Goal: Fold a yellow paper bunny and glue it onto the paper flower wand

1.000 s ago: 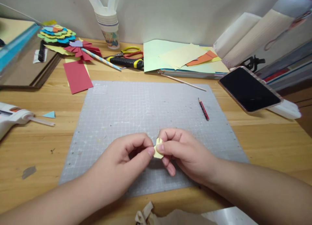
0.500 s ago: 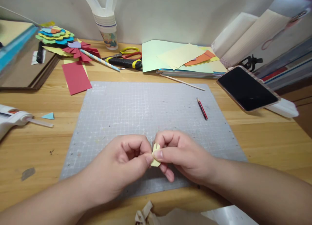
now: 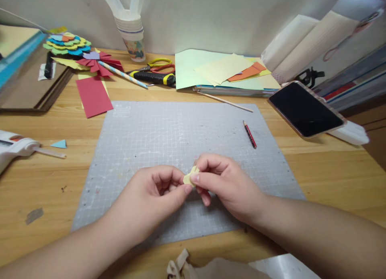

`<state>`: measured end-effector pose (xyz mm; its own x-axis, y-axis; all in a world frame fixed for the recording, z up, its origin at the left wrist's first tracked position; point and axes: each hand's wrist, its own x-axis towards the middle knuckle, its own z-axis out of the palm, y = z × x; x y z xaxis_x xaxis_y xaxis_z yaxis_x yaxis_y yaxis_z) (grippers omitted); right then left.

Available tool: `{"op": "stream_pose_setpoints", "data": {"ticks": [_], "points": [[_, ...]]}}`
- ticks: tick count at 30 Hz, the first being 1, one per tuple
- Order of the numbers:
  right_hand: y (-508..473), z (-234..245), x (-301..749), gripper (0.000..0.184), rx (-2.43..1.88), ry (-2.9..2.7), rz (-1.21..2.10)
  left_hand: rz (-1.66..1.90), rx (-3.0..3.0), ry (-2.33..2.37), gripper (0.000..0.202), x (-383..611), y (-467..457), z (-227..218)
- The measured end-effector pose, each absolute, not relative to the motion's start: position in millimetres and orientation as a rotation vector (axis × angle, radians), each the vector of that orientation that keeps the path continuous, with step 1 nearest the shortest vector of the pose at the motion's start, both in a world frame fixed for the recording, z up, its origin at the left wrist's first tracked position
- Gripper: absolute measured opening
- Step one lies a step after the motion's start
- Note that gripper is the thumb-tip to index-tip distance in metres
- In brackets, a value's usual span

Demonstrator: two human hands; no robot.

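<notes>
Both hands meet over the near part of a grey cutting mat point(image 3: 169, 134). Between them is a small folded piece of pale yellow paper point(image 3: 189, 177). My left hand point(image 3: 153, 198) pinches its left side with thumb and curled fingers. My right hand point(image 3: 224, 184) pinches its right side, thumb on top. Most of the paper is hidden by the fingers.
A red pencil point(image 3: 250, 134) lies on the mat's right side. A phone point(image 3: 304, 109) leans at the right. Coloured paper sheets point(image 3: 217, 71), scissors point(image 3: 159, 63), a cutter point(image 3: 153, 77), a red sheet point(image 3: 93, 96), paper flowers point(image 3: 68, 43) and a glue gun point(image 3: 15, 147) lie around.
Both hands have risen slightly and moved away from me with the yellow paper, which has turned a little between the fingers.
</notes>
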<state>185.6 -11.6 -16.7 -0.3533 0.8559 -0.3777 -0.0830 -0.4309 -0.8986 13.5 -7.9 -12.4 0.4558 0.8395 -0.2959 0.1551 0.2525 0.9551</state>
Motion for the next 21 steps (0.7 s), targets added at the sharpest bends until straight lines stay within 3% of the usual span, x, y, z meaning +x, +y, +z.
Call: {"op": "stream_pose_setpoints", "data": {"ticks": [14,21], "points": [[2,-20,192,0.023,-1.068,-0.799,2.243,0.552,1.169,0.984,0.016,10,-6,-13],[-1,-19,191,0.018,-1.088,-0.953,2.06,0.603,1.235,1.037,0.018,12,-7,-13]]}}
